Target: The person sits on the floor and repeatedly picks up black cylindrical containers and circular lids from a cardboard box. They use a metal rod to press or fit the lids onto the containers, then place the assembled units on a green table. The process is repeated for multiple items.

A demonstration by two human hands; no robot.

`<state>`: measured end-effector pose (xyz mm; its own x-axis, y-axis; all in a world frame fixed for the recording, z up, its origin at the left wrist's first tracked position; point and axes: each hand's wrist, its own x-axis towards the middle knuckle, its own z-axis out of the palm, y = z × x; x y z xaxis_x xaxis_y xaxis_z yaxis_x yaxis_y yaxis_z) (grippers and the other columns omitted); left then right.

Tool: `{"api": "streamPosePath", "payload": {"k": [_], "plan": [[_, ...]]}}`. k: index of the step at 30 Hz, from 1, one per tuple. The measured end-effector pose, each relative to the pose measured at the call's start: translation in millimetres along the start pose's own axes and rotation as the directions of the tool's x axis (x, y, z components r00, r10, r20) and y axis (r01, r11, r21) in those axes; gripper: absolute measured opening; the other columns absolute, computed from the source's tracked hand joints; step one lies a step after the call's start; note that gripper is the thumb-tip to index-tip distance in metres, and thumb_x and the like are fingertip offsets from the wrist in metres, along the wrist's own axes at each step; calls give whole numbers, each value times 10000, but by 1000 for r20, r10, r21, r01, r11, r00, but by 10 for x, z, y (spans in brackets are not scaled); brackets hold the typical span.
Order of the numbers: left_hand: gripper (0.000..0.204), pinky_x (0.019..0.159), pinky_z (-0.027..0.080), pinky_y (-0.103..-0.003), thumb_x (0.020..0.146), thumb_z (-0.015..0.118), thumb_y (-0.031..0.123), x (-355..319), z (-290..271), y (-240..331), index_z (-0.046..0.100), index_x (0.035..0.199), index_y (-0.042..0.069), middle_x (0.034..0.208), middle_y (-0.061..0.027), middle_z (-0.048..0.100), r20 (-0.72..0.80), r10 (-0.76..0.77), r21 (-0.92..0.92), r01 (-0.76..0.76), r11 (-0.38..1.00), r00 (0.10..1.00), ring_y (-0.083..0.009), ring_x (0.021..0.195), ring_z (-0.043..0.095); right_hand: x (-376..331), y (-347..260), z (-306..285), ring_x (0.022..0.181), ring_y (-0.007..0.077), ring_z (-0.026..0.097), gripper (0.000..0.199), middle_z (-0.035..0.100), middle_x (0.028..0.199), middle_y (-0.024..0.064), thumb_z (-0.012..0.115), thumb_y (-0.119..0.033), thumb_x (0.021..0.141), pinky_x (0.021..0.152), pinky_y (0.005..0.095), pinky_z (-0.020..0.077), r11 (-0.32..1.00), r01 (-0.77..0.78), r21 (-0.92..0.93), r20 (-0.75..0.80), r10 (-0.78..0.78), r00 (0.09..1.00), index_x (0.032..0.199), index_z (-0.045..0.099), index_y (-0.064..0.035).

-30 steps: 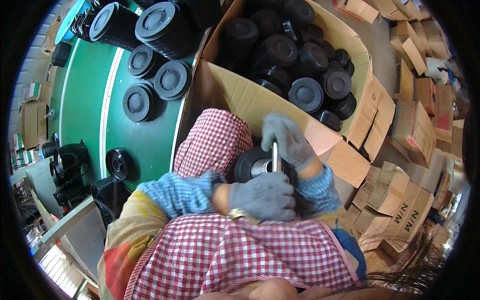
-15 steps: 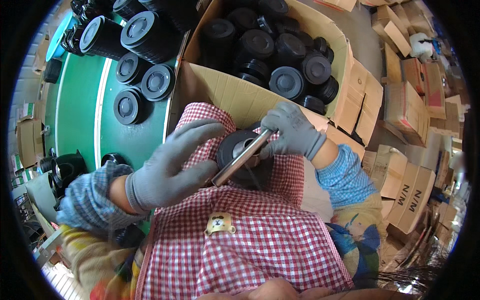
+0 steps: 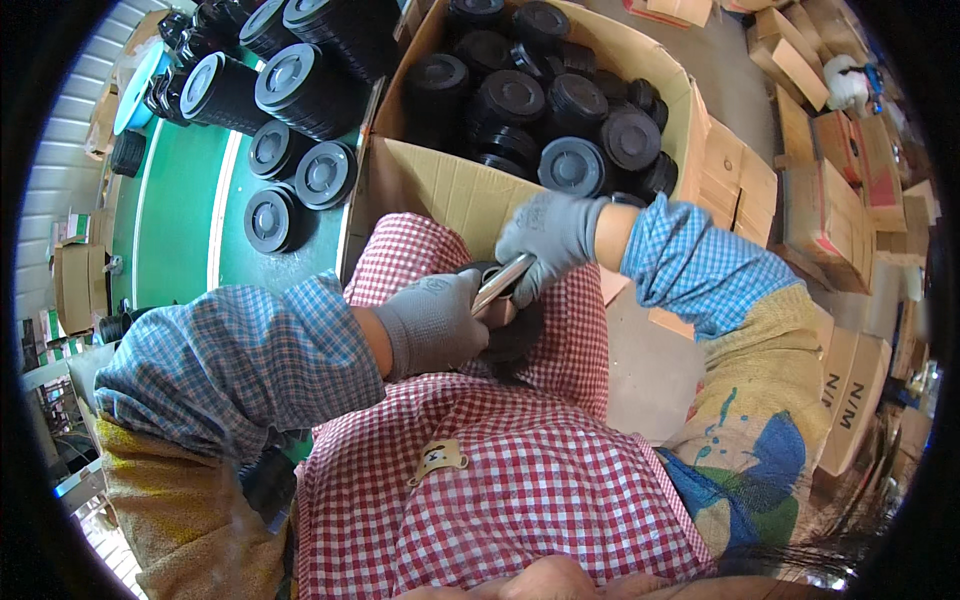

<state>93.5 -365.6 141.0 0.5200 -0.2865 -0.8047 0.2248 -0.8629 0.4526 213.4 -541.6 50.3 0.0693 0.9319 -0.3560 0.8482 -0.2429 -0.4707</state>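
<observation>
A shiny metal rod or tube slants across my lap, one end toward each hand. My left hand, in a grey glove, is closed around its lower end. Gripping the upper end is my right hand, also gloved in grey. Below the rod sits a black round piece with a metal part at its centre, mostly covered by my hands. It rests at my lap over the red checked apron.
Ahead stands an open cardboard box holding many black round parts. On the left, a green table carries stacks of black discs. Cardboard boxes are piled along the right.
My left hand has gone from open beside the rod to closed around its lower end. My right hand has shifted slightly left, still holding the upper end.
</observation>
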Motion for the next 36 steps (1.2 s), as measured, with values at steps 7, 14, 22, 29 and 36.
{"api": "streamPosePath", "payload": {"k": [7, 14, 22, 29, 36], "plan": [[470, 862, 561, -473, 912, 575, 72, 391, -380, -398, 572, 1381, 95, 1047, -208, 720, 211, 266, 289, -320, 902, 941, -367, 958, 714, -366, -586, 267, 1079, 412, 670, 709, 700, 1135, 222, 568, -698, 900, 917, 490, 517, 814, -329, 479, -85, 416, 906, 1395, 537, -192], [521, 636, 559, -471, 868, 650, 159, 614, -485, -352, 518, 1371, 131, 775, -162, 684, 248, 404, 432, -474, 767, 880, -348, 701, 704, -392, -326, -210, 1262, 405, 584, 810, 572, 1403, 234, 605, -511, 954, 1059, 472, 450, 724, -254, 642, 258, 108, 960, 1612, 245, -206], [306, 629, 566, -434, 869, 687, 261, 1181, -527, -801, 603, 1126, 117, 802, -108, 678, 240, 783, 639, -700, 318, 574, -293, 751, 720, -285, -812, -4, 663, 108, 535, 769, 586, 1030, 44, 592, -229, 990, 502, 224, 450, -264, -203, 943, 285, 326, 901, 1626, 163, -181], [407, 743, 556, -448, 777, 772, 273, 1876, -394, -438, 593, 1109, 120, 930, -98, 659, 275, 864, 672, -727, 141, 421, -315, 873, 686, -19, -1574, 144, 618, 140, 568, 580, 594, 906, 91, 540, -140, 996, 485, 265, 467, -371, 40, 928, 278, 760, 588, 1488, 234, -127], [396, 894, 526, -462, 803, 728, 154, 1030, -472, -824, 619, 1170, 55, 1092, -142, 671, -528, 833, 707, -459, 538, 165, -355, 1035, 655, -457, -1299, 142, 506, 135, 543, 675, 630, 853, 104, 589, -142, 943, 426, 258, 432, -135, 50, 990, 77, 788, 611, 1542, 301, -25]]}}
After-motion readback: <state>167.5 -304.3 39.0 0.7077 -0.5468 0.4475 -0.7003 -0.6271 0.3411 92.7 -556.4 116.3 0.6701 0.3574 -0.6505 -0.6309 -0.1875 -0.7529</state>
